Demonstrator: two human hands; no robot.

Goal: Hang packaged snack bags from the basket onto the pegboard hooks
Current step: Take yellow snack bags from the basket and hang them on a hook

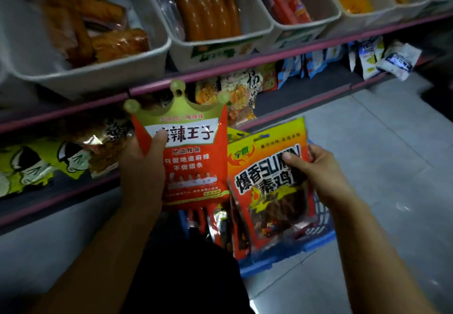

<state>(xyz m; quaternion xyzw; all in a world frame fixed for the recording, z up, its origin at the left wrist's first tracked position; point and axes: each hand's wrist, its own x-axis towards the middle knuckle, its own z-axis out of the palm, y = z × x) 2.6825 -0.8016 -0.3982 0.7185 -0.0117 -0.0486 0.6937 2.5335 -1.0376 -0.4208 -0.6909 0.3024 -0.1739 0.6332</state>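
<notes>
Hand (144, 166) around crown-topped bag's (193, 166) edge

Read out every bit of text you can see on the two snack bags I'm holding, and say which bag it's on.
Red crown-topped bag in the left hand:
"麻辣王子" (first character partly under the thumb)
"地道辣条"
"只做地道麻辣"
"不做甜条"
Crown line and bottom print: too blurred.

Orange and yellow bag with a clear window in the right hand:
"爆香"
"SU…" (rest covered)
"素鸡"
Small top line: unreadable.

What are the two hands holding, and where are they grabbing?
The left hand grips the crown-topped red bag by its left edge. The right hand grips the orange bag by its upper right edge.
</notes>
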